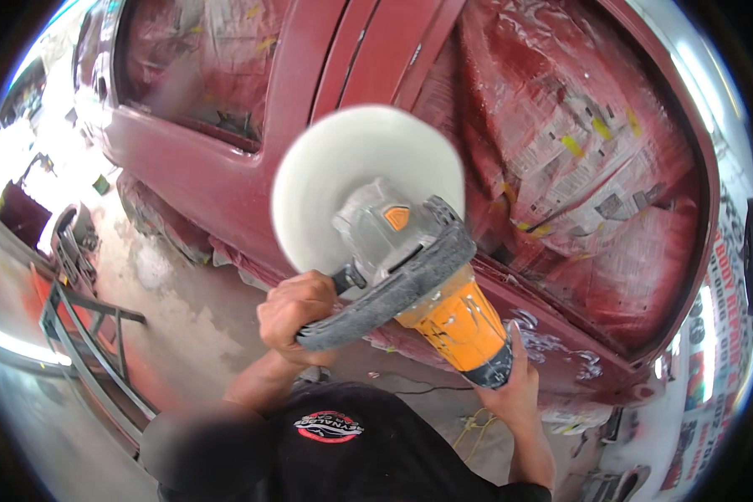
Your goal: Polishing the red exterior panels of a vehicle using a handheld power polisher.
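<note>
Both my hands hold a polisher with a scuffed orange body and a grey metal head. My left hand is closed round one end of its curved black handle, at the left. Lower down, my right hand grips the dark rear end of the body. The wide off-white pad looks smeared, as if spinning. It lies over the side of a dark red vehicle; whether the pad touches the panel cannot be made out. Part of the panel is hidden behind the pad.
Red-stained masking paper covers the opening at right, with more masking over the window at left. Whitish smears mark the lower red panel. A metal stand is at left; a yellow cord lies on the floor.
</note>
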`<action>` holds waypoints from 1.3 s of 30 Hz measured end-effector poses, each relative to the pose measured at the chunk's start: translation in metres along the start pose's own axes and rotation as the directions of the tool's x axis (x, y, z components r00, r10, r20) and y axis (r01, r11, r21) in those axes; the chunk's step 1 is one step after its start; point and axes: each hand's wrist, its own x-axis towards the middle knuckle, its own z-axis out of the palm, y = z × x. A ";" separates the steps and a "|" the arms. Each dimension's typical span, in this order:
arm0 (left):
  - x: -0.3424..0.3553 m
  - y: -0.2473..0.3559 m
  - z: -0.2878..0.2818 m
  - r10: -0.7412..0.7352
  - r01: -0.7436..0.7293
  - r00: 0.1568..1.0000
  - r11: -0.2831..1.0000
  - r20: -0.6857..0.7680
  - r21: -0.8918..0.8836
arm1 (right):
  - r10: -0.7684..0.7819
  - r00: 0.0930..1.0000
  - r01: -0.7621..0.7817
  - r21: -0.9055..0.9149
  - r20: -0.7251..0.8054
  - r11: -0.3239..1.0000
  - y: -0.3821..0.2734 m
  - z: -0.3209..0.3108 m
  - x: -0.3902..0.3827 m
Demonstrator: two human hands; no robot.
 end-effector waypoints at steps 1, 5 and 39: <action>-0.006 0.001 0.008 -0.016 0.015 0.999 0.999 -0.039 -0.034 | -0.019 1.000 0.019 -0.013 0.016 1.000 0.002 -0.011 -0.002; -0.013 0.002 0.037 -0.040 0.028 0.988 0.996 -0.150 -0.082 | 0.011 0.998 -0.008 -0.045 0.068 0.999 -0.006 -0.057 0.001; 0.181 -0.059 0.126 0.115 -0.155 0.946 0.982 -0.304 -0.111 | -0.028 0.923 -0.122 -0.361 -0.384 0.925 -0.068 -0.179 0.084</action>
